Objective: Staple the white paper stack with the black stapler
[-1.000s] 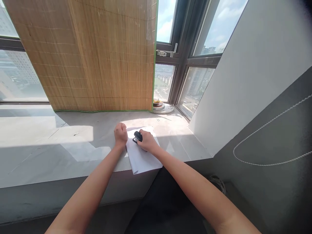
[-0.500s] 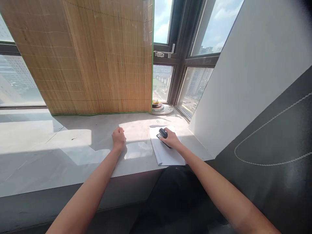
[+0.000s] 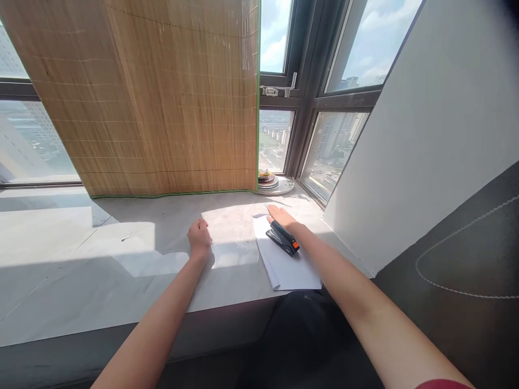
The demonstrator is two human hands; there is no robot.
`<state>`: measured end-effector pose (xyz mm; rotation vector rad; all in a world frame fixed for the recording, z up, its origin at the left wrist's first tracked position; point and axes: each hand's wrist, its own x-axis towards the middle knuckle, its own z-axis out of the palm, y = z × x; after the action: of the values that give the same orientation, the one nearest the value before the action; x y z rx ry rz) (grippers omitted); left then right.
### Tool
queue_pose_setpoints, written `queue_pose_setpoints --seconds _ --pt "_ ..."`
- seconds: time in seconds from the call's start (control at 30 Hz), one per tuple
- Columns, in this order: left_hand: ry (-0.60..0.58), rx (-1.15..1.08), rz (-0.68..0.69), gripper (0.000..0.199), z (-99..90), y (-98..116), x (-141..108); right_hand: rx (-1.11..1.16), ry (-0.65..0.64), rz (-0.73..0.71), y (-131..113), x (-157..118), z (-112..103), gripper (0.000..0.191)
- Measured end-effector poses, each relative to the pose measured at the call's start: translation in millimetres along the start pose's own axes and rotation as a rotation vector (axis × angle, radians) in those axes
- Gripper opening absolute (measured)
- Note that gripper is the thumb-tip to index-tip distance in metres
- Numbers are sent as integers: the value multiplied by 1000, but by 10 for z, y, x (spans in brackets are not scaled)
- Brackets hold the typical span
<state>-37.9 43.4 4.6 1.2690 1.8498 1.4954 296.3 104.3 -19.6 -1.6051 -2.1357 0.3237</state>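
Observation:
A black stapler [image 3: 283, 238] with an orange patch at its near end lies on folded white paper [image 3: 286, 267] at the front right of the windowsill. My right hand [image 3: 283, 216] is just beyond the stapler, flat over the paper's far edge, its fingers stretched out. Left of the paper, my left hand [image 3: 199, 236] rests on the pale sill as a closed fist. Nothing shows in that fist.
A bamboo blind [image 3: 174, 102] hangs behind the sill [image 3: 121, 292]. Stacked plates [image 3: 275, 185] stand in the window corner. A sloping white wall [image 3: 425, 119] borders the right side, with a beaded cord [image 3: 458, 293] beyond it.
My right hand has let go of the stapler and moved slightly away beyond it, fingers now extended. My left fist stays on the sill. The view has shifted a little.

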Motion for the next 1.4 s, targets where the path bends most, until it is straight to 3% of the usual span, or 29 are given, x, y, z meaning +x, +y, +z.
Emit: queue_pose_setpoints --seconds 0.13,0.23,0.33,0.43,0.53,0.6,0.7,0.87,1.0,1.13,1.3,1.4 --pt "27 6 1 28 -1 -25 2 57 59 91 -206 130 228 51" --pt "68 32 -9 27 -127 -81 79 96 61 98 -557 216 414 52" --pt "7 291 66 25 -494 -210 218 117 38 106 -1104 306 688 56" --pt "-94 784 249 18 -1067 -429 341 92 -16 38 -1732 387 1038 62" --pt "-32 1035 180 32 -1609 -653 387 37 -110 11 -2267 457 1338 66" --pt "-47 1051 127 36 -1825 -745 375 11 -136 -6 -2504 499 1451 68" --pt "-48 1062 109 40 -1896 -784 344 8 -153 -44 -2667 540 1498 70" --pt "-36 1111 88 41 -1810 -757 342 42 -99 -93 -2665 492 1467 75" --pt "-23 1116 107 44 -1837 -775 342 72 -61 -75 -2528 377 1389 74" --pt "-10 1097 101 43 -1847 -813 369 93 -52 -86 -2101 263 1139 72" --pt "10 1101 103 41 -1831 -867 395 82 -15 12 -1429 94 762 69" --pt "41 1097 132 39 -1865 -889 379 85 8 19 -1275 15 682 68"
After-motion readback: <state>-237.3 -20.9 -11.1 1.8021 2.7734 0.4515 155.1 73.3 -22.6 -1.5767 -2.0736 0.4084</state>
